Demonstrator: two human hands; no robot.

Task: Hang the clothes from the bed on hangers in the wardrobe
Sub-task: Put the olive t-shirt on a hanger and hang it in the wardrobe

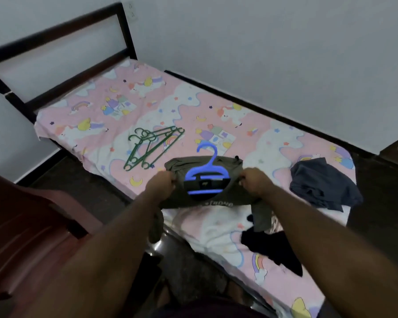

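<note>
My left hand [162,182] and right hand [254,180] each grip a shoulder of the olive shirt [182,165], with the blue hanger [205,174] between them; green hangers [152,145] lie beyond my left hand.

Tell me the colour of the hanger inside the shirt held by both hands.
The hanger is blue; the head view shows it.
</note>
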